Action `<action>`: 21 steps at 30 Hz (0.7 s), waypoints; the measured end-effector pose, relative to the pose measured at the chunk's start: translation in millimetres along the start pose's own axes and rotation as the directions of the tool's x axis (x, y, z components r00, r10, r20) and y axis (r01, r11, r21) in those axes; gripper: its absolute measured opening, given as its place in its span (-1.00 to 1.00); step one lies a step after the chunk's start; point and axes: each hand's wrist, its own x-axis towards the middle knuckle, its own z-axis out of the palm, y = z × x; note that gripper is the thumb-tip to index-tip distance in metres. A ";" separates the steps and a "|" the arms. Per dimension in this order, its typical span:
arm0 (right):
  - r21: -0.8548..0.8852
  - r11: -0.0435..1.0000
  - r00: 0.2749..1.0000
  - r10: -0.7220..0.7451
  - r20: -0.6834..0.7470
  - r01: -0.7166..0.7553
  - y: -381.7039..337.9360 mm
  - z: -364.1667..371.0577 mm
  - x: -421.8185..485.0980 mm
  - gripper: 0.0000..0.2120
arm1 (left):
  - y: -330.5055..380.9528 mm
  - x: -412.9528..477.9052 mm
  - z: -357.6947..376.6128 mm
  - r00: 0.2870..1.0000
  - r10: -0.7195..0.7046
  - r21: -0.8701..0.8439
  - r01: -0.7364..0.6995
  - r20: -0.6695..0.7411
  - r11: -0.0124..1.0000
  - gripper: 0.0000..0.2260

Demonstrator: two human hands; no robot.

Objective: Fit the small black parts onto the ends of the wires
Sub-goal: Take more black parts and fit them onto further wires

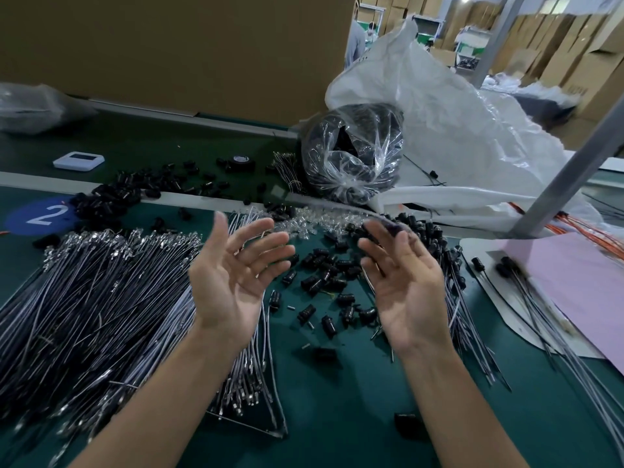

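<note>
I saw the small black parts [312,283] scattered on the green worktop [337,417] between both hands, the wires [101,298] heaped just to the left. The left hand [233,285] and right hand [408,292] hovered palms-up, fingers spread, holding nothing.

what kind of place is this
Most likely a factory assembly line: a green work belt strewn with a big pile of wires and loose small black parts, with stacked cardboard boxes behind.

Both hands, left [233,282] & right [405,292], palms-up, empty, above wires [94,298] & black parts [324,275].
</note>
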 end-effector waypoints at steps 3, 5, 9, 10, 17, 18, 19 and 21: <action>0.106 0.994 1.000 0.024 0.001 -0.024 -3.8 -2.2 -0.3 -0.85 | 1.1 -1.6 0.8 1.000 -0.009 0.007 0.009 -0.002 1.000 -0.47; 0.103 0.994 0.999 0.023 0.029 -0.026 -2.3 -2.4 0.1 -0.83 | -0.2 -1.9 3.3 1.000 -0.003 0.059 0.003 -0.002 0.998 -0.52; 0.057 0.998 0.995 0.017 0.095 -0.022 2.1 -2.0 1.4 -0.79 | -3.5 -1.9 6.1 1.000 -0.001 0.124 -0.002 0.023 0.992 -0.62; 0.065 0.998 0.995 0.017 0.100 -0.024 2.5 -2.4 1.6 -0.81 | -3.7 -1.6 6.2 1.000 -0.003 0.132 0.000 0.025 0.991 -0.63; -0.030 0.996 0.986 0.083 0.144 -0.080 6.1 3.5 -2.2 -0.74 | -6.6 -0.1 6.8 0.995 -0.024 0.270 -0.005 0.101 0.963 -0.69; -0.112 0.991 0.982 0.088 0.167 -0.069 7.0 5.4 -4.4 -0.68 | -7.8 -0.2 7.2 0.992 -0.028 0.302 -0.012 0.126 0.953 -0.68; -0.216 0.976 0.979 0.080 0.188 -0.038 8.7 7.9 -6.8 -0.63 | -9.1 -0.3 7.7 0.987 -0.036 0.333 -0.018 0.154 0.943 -0.67; -0.462 0.882 0.974 0.012 0.227 0.097 15.4 10.7 -11.7 -0.52 | -11.9 -1.5 7.7 0.975 -0.067 0.396 -0.023 0.211 0.918 -0.64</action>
